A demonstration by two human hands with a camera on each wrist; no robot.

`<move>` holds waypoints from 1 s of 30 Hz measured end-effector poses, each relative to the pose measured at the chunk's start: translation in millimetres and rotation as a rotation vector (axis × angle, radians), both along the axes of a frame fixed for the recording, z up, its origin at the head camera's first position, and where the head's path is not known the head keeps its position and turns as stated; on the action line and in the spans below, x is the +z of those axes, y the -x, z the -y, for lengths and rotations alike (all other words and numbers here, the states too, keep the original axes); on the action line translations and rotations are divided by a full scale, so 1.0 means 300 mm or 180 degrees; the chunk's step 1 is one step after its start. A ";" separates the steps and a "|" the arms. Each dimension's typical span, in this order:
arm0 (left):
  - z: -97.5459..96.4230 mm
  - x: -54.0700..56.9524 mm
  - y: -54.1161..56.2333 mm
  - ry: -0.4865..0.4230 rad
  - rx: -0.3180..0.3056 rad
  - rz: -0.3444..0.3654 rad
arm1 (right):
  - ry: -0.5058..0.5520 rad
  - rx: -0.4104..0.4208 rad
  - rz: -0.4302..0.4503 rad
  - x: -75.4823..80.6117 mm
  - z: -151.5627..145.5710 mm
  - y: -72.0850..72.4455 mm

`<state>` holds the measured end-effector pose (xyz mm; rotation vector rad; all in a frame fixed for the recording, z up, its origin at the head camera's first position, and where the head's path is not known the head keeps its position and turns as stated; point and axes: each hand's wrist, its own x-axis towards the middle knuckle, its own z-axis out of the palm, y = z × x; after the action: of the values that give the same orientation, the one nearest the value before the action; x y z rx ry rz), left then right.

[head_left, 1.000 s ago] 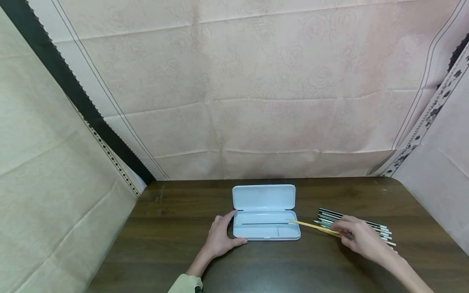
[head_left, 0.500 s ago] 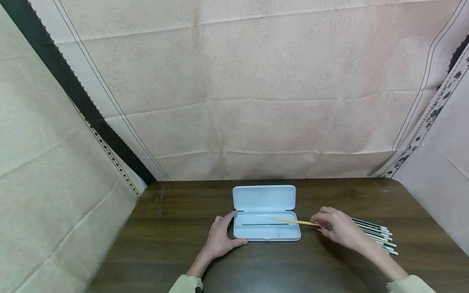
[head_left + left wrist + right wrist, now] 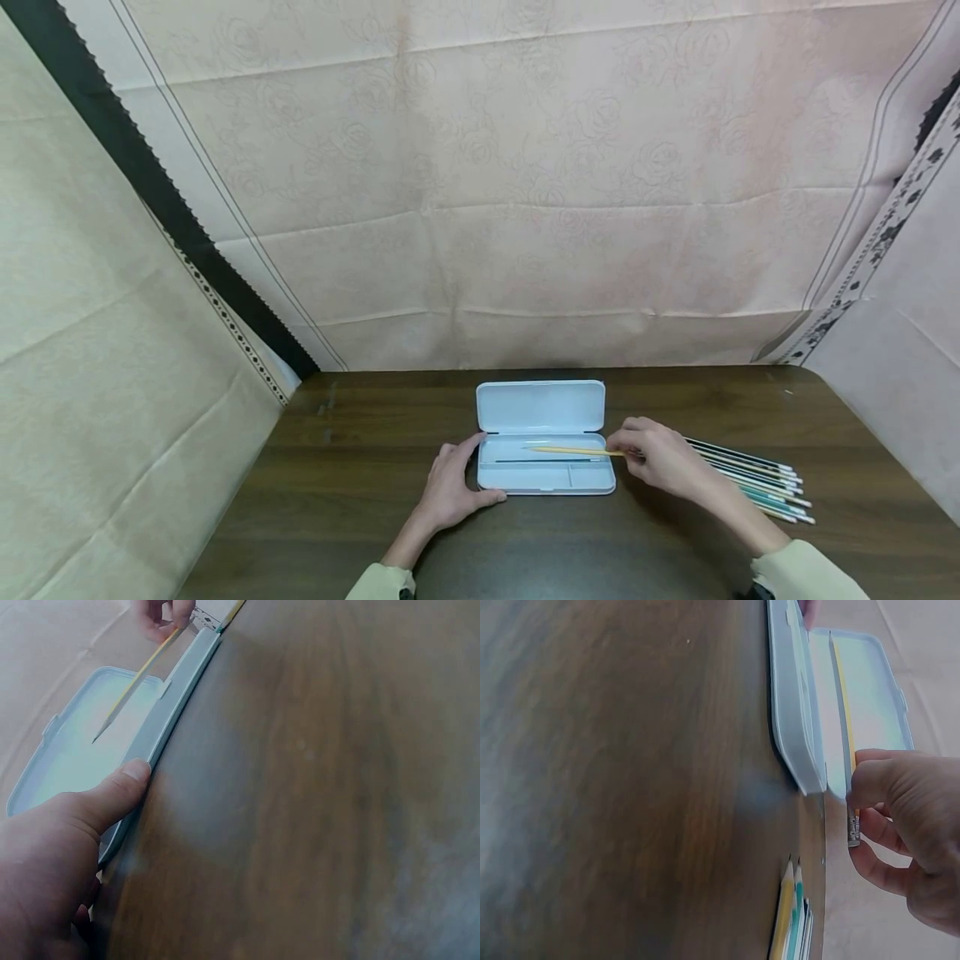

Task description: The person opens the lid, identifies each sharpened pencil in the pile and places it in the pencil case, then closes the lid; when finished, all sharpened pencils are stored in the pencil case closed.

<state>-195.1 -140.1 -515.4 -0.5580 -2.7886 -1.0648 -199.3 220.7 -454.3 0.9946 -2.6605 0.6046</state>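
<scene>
An open light-blue pencil case (image 3: 525,480) lies on the table, its lid (image 3: 540,405) folded back to the far side. My left hand (image 3: 452,483) grips the case's left end, thumb at the front edge and forefinger at the back corner. Between thumb and fingers, my right hand (image 3: 660,458) pinches a yellow pencil (image 3: 562,450) near its eraser end. The pencil points left, over the case's rear compartment. In the right wrist view the pencil's end (image 3: 853,838) shows beside the curled fingers (image 3: 885,829).
To the right of the case, partly behind the right forearm, several pencils (image 3: 780,492) in green, white and yellow lie bunched on the brown wooden table (image 3: 360,417). A pale patterned cloth (image 3: 525,250) hangs behind the table, with more cloth at both sides.
My right hand has moved left from the pencil bunch to the case's right end, carrying the yellow pencil farther over the case. My left hand has stayed put.
</scene>
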 end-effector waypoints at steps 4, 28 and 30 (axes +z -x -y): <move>0.001 -0.001 -0.001 0.0020 0.0019 0.0007 | -0.0036 0.0050 0.0039 0.003 0.033 0.011; -0.001 0.005 -0.003 0.0006 0.0009 0.0021 | -0.0207 0.0190 0.0089 -0.012 0.169 0.068; -0.001 0.006 -0.004 -0.0006 0.0011 0.0033 | -0.0218 0.0208 0.0087 -0.012 0.176 0.071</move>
<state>-193.7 -139.7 -513.6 -0.5489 -2.7961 -1.0728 -220.5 167.9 -457.9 1.1036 -2.6982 0.5476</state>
